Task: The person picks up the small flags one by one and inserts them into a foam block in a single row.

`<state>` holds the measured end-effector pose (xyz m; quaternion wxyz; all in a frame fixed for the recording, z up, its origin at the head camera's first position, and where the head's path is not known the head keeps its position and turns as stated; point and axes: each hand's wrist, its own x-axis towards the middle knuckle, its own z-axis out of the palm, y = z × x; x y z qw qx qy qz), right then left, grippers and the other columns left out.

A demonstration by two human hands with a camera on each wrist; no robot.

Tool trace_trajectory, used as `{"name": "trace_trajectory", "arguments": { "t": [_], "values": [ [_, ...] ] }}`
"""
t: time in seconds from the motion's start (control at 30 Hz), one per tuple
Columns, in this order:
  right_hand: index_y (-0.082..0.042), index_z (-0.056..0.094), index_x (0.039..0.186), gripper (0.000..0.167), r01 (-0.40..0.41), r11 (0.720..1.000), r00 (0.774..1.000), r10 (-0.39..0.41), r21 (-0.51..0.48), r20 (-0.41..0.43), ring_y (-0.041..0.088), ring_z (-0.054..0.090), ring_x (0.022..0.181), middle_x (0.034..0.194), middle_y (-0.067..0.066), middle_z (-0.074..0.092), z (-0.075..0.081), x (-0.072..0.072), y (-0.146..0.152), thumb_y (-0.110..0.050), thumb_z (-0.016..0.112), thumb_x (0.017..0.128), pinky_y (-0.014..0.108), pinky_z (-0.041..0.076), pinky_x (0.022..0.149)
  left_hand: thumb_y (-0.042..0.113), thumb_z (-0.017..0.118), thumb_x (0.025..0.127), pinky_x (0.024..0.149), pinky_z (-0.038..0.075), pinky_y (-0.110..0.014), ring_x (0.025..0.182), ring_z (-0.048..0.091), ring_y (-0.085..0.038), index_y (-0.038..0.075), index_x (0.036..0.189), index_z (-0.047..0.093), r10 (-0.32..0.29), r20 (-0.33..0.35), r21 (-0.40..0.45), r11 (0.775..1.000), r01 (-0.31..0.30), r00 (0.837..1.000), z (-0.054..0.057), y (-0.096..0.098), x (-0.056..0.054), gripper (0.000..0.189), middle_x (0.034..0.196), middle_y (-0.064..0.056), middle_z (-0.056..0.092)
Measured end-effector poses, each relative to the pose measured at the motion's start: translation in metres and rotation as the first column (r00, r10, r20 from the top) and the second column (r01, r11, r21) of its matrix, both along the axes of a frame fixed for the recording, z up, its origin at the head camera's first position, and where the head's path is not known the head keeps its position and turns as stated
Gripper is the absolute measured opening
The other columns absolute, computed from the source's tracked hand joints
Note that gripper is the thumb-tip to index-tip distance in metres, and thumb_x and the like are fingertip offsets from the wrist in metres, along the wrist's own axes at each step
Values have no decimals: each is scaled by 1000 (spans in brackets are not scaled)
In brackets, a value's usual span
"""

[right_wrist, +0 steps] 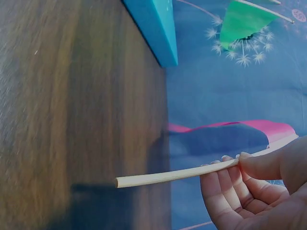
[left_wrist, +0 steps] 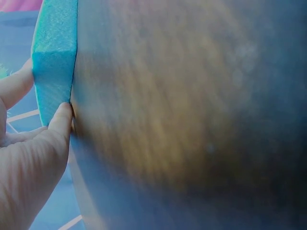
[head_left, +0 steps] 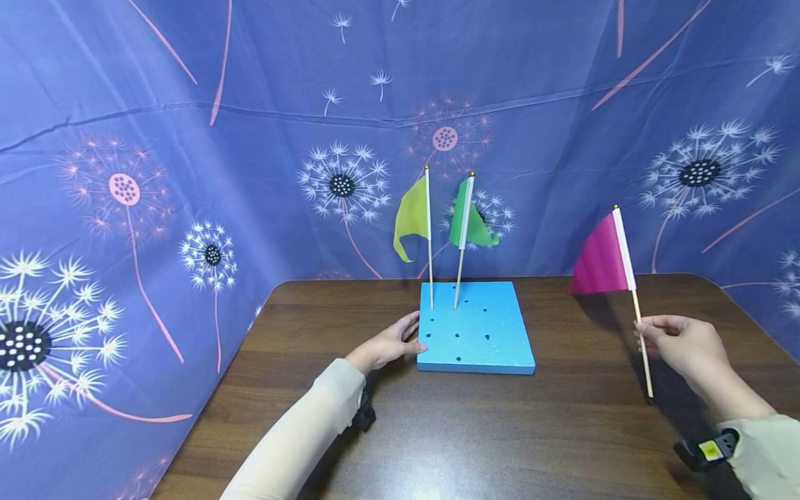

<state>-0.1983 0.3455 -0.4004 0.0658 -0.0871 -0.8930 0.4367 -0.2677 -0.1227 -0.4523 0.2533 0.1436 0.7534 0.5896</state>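
A pink flag (head_left: 603,258) on a wooden stick is held by my right hand (head_left: 686,345), thumb and fingers pinching the stick. The stick's bare lower end (right_wrist: 148,179) juts out past the fingers and points down, apart from the blue block. My left hand (head_left: 390,342) touches the left side of that flat blue block (head_left: 503,347), its thumb at the top edge and its fingers along the side. Several small holes dot the block's top. Upright in two holes toward the back left stand a yellow-green flag (head_left: 412,214) and a green flag (head_left: 465,212).
Everything rests on a brown wooden table (head_left: 375,444). Behind and to its left hangs a blue cloth (head_left: 269,62) patterned with dandelions. Table surface lies between the block and the pink flag. Both standing flags rise well above the block.
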Motion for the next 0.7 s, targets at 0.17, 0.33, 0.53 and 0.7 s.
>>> {"name": "trace_trajectory", "arguments": {
  "t": [0.17, 0.33, 0.53, 0.7],
  "values": [
    [19, 57, 114, 48, -48, 999, 999, 48, -21, -17, 0, 66, 57, 67, -17, 67, 8, 0, -10, -26, 54, 99, 19, 54, 54, 6, 61, 94, 119, 25, -44, 150, 14, -25, 10, 157, 9, 4, 6, -11, 1000, -4, 1000, 2, 0, 1, 81, 163, -10, 13],
    [20, 57, 113, 44, -81, 995, 996, 78, -61, -47, -2, 65, 57, 66, -23, 64, 15, -3, -22, -22, 54, 99, 18, 55, 55, 6, 61, 94, 119, 25, -43, 150, 15, -24, 11, 157, 8, 6, 15, -22, 1000, -6, 1000, 4, 0, 1, 82, 163, -9, 13],
    [18, 59, 111, 40, -81, 993, 994, 74, -83, -78, -4, 64, 57, 65, -28, 63, 21, -5, -35, -19, 54, 99, 16, 53, 55, 5, 61, 94, 119, 25, -45, 150, 14, -27, 8, 156, 8, -1, 2, -19, 1000, 1, 1000, 7, 1, 2, 82, 163, -12, 12],
    [20, 58, 112, 38, -83, 992, 991, 72, -93, -110, -6, 63, 58, 66, -31, 61, 22, -5, -43, -16, 55, 98, 17, 54, 55, 4, 60, 94, 120, 23, -45, 150, 13, -27, 8, 156, 8, 4, 11, -10, 1000, -4, 1000, 8, 2, 3, 81, 163, -11, 11]
  ]
}}
